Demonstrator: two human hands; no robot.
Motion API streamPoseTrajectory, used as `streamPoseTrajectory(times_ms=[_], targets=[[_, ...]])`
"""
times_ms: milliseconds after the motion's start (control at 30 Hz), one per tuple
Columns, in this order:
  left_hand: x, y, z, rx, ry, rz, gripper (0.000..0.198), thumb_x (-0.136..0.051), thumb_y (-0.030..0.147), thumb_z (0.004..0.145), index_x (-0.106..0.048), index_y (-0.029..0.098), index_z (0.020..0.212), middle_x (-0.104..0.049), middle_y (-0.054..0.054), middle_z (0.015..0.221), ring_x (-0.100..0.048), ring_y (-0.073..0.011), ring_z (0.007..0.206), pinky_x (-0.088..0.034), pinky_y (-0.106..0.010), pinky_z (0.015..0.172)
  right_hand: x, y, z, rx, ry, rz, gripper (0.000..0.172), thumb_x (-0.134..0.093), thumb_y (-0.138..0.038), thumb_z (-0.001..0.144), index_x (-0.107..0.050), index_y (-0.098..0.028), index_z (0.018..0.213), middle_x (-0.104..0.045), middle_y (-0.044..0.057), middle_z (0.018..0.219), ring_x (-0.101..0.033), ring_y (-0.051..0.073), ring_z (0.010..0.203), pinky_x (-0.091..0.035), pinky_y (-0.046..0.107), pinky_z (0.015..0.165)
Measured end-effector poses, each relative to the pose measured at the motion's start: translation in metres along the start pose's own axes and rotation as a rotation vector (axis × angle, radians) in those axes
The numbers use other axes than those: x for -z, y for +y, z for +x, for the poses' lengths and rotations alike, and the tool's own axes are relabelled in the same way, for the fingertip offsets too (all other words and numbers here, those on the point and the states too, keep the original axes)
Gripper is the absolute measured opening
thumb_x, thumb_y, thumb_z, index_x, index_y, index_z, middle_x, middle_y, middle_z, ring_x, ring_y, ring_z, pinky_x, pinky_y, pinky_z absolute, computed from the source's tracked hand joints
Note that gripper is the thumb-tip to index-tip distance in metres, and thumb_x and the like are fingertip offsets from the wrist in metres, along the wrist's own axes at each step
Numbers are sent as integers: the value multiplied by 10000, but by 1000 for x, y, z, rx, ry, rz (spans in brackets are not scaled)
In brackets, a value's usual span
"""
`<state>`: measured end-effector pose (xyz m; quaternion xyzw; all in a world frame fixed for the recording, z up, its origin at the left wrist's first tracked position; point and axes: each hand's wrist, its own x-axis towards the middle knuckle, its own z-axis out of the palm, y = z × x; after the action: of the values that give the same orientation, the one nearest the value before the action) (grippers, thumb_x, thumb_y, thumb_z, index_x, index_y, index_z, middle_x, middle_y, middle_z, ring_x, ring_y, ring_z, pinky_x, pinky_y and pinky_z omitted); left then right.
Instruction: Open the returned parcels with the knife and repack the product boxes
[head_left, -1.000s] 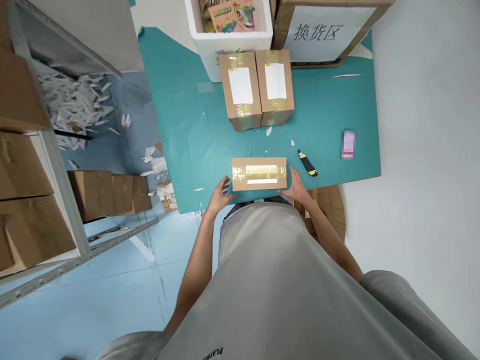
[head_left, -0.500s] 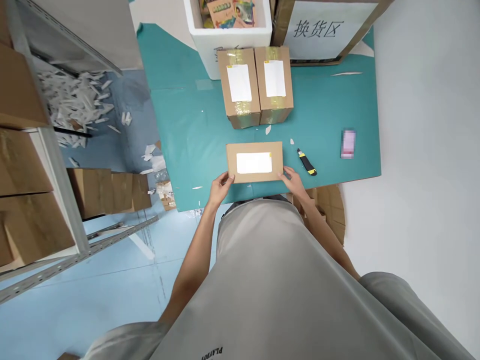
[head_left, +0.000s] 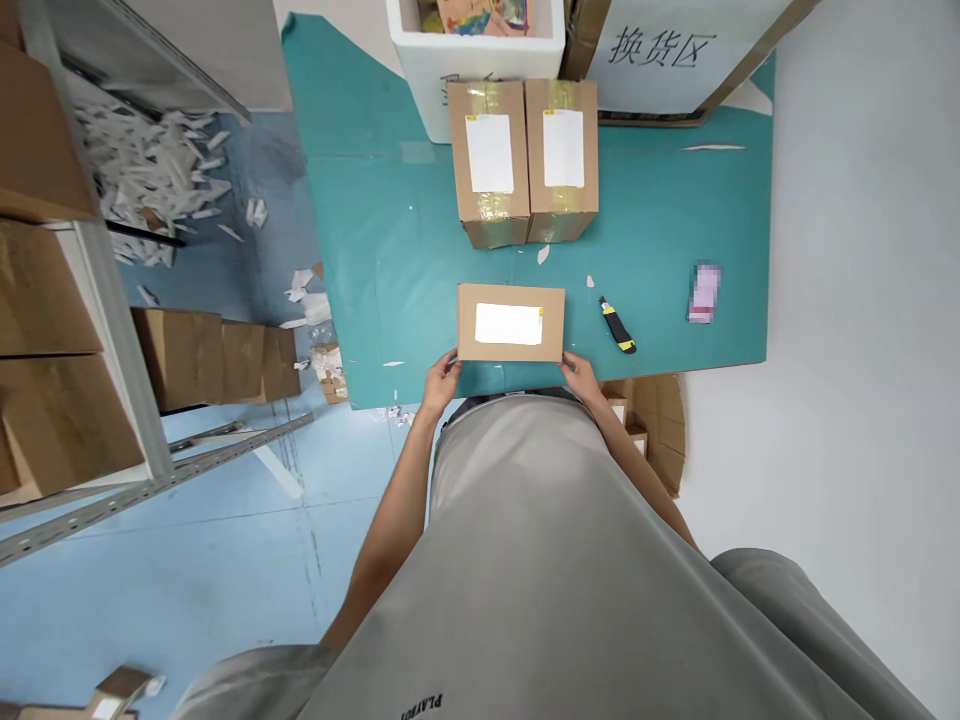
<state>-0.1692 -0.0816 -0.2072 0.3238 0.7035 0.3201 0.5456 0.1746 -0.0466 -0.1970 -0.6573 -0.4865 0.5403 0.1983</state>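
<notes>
A small brown cardboard box (head_left: 511, 322) with a white label on top lies on the teal table (head_left: 375, 260) near its front edge. My left hand (head_left: 440, 380) grips the box's near left corner. At the near right corner my right hand (head_left: 578, 374) holds it too, fingers curled on the edge. Two taped boxes with white labels (head_left: 525, 160) stand side by side farther back. A black and yellow utility knife (head_left: 617, 325) lies just right of the held box.
A white foam bin (head_left: 480, 50) and a large carton with a printed sign (head_left: 660, 50) stand at the table's back. A small pink packet (head_left: 705, 292) lies at the right. Metal shelving with cartons (head_left: 67, 300) rises on the left; paper scraps litter the blue floor.
The box was turned over from its taped face to its plain labelled face. Both hands shifted from its sides to its near corners.
</notes>
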Motion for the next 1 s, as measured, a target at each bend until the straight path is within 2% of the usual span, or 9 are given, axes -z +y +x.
streamPoseTrajectory(times_ms=[133,300,400,500,567,667,833,900,1000], targets=[[-6,11,-13,26,49,2,459,-724,374,880,-817,156,1273,-833,-167,1346,-780,-333,1265,-567,-537,1243,14,-11,2,57,39,-2,569,-690,-667,907,-876,-191,1156,-862,143,1289,-782,381,1245,-610,562,1173],[-6,35,-26,-109,118,-47,480,-815,481,890,-823,176,1260,-825,-134,1277,-791,-311,1230,-629,-479,1153,43,-41,6,180,180,11,642,-729,-707,971,-874,-209,1349,-817,138,1400,-759,354,1290,-646,520,1141],[-4,43,-25,-113,116,-52,532,-862,553,866,-841,179,1242,-822,-126,1274,-794,-319,1229,-642,-474,1139,48,-51,10,198,178,-28,650,-713,-746,992,-883,-238,1361,-816,126,1387,-756,360,1306,-652,533,1138],[-3,38,-22,-42,102,-95,577,-888,592,843,-848,157,1219,-840,-152,1273,-796,-344,1234,-632,-507,1166,46,-44,12,183,154,-60,647,-705,-767,983,-910,-226,1273,-846,134,1314,-777,385,1275,-637,569,1158],[-2,29,-21,6,108,-140,608,-842,609,894,-830,142,1282,-845,-174,1293,-791,-350,1262,-623,-533,1180,44,-31,11,152,156,-45,652,-638,-767,1013,-908,-222,1247,-861,135,1305,-789,393,1264,-623,587,1173],[-1,12,-18,59,143,-141,582,-790,528,945,-793,146,1384,-835,-190,1342,-784,-347,1299,-604,-562,1205,43,-9,8,72,167,-24,677,-557,-741,1029,-874,-215,1314,-863,146,1338,-785,398,1296,-606,609,1191],[-13,-2,-12,102,15,-28,599,-838,257,753,-809,186,1347,-823,-161,1384,-781,-371,1281,-592,-622,1213,36,11,9,7,9,-48,735,-715,-585,848,-794,-201,1469,-826,138,1445,-752,395,1352,-581,614,1222],[-21,-1,-13,104,-8,-17,611,-822,212,701,-822,171,1310,-806,-167,1414,-770,-383,1299,-590,-622,1217,29,11,9,6,-41,-60,704,-736,-567,805,-822,-200,1400,-840,130,1413,-756,403,1317,-579,622,1219],[-26,5,-18,63,35,-12,542,-810,203,674,-852,174,1214,-769,-169,1470,-709,-405,1406,-601,-598,1214,23,5,8,-10,-23,-76,615,-760,-611,812,-863,-176,1234,-859,160,1323,-760,421,1285,-600,619,1187]])
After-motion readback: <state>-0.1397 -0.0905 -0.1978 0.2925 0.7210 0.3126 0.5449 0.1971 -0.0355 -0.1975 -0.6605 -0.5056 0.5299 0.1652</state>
